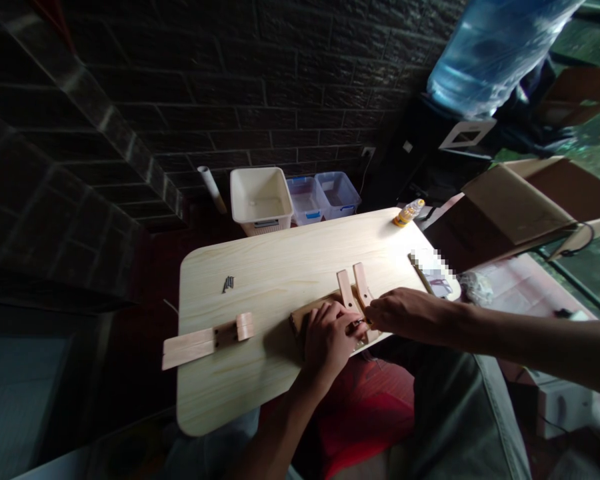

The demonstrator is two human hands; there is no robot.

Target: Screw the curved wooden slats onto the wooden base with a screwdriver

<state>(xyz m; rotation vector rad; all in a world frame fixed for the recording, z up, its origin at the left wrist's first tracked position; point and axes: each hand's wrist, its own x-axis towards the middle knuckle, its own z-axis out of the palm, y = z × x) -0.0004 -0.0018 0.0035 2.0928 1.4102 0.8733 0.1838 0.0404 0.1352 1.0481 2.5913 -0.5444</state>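
Observation:
My left hand (pixel 331 333) is curled over a brown wooden block (pixel 303 317) near the front edge of the table. Its thumb and index finger close in around a thin dark metal shaft. From the right, my right hand (pixel 394 311) is closed around a small tool with a yellow handle, mostly hidden in the fist and apparently a screwdriver. That tool points left toward my left fingertips. Two light wooden strips with holes, a nearer strip (pixel 347 288) and a farther strip (pixel 362 283), stick out beyond the block. The contact point is hidden by my fingers.
On the table (pixel 280 260) lie dark screws (pixel 229 284) and jointed wooden pieces (pixel 190 348) overhanging the left edge. A yellow-capped bottle (pixel 409 213) and a flat pale item (pixel 433 273) are at right. Beyond stand plastic bins (pixel 261 193) and a cardboard box (pixel 525 207).

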